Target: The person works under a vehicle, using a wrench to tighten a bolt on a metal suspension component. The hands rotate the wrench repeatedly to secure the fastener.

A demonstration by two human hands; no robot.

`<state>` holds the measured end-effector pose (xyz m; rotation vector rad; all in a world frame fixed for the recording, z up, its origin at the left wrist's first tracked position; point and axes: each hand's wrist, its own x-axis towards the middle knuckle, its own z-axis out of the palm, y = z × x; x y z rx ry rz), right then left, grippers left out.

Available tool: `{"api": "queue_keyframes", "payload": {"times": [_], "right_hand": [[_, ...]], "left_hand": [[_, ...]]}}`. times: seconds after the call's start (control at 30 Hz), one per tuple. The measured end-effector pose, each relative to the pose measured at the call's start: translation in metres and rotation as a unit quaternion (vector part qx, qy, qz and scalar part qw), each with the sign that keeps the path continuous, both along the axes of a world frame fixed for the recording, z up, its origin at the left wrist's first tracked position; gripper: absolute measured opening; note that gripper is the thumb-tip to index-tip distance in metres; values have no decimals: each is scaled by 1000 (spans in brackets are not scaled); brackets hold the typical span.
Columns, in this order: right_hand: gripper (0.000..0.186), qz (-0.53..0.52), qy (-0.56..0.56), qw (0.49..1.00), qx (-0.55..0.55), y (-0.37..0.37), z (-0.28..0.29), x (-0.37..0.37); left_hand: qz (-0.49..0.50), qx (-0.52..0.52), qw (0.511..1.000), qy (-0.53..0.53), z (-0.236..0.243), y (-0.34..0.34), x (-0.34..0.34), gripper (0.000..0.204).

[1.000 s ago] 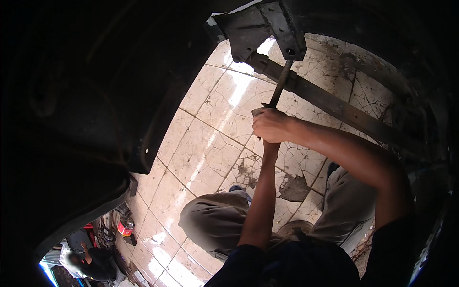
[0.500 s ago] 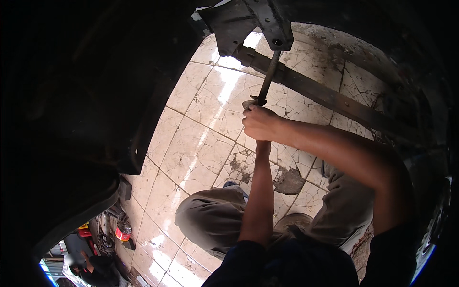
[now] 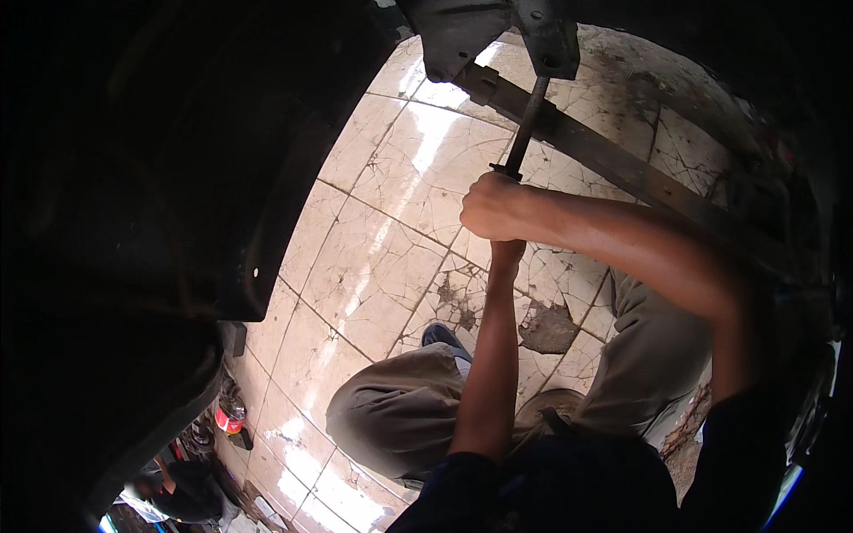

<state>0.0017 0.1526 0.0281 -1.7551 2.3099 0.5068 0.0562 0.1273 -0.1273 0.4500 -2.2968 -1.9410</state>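
Observation:
A dark metal rod (image 3: 530, 129) slants down from a dark metal bracket (image 3: 550, 53) with holes in it. Near its lower end is a short crosswise collar (image 3: 506, 171). Just below that collar my right hand (image 3: 493, 206) is closed in a fist around the rod's lower end, its arm reaching across from the right. My left forearm (image 3: 490, 346) rises from below and its wrist ends under the right hand. The left hand's fingers are hidden there, so their grip does not show.
A long dark metal bar (image 3: 640, 178) runs diagonally behind the rod. Dark bodywork (image 3: 178, 178) fills the left side. Below are cracked pale floor tiles (image 3: 355, 240) and my bent knee (image 3: 382, 400). At lower left lie a bottle with a red label (image 3: 231, 416) and another person (image 3: 191, 493).
The whole view has shifted, so bracket, rod and hands appear farther right. My right fist has turned over the rod, and the pale piece beside its thumb is now hidden.

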Motion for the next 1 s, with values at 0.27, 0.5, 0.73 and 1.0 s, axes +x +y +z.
{"api": "queue_keyframes", "payload": {"times": [0.27, 0.5, 0.73, 1.0], "right_hand": [[15, 3, -10, 1000, -21, -3, 4, -4], [12, -13, -32, 998, -56, 10, -4, -13], [15, -8, -67, 996, -66, 12, -2, -16], [16, -32, -88, 995, -46, 20, 11, -15]], "left_hand": [[-37, 87, 994, -59, -3, -6, 2, 53], [-3, 107, 990, -86, 7, -1, -3, 48], [10, 56, 998, 39, -27, -1, -8, 13], [-15, 148, 989, 14, 11, 12, -5, 17]]}}
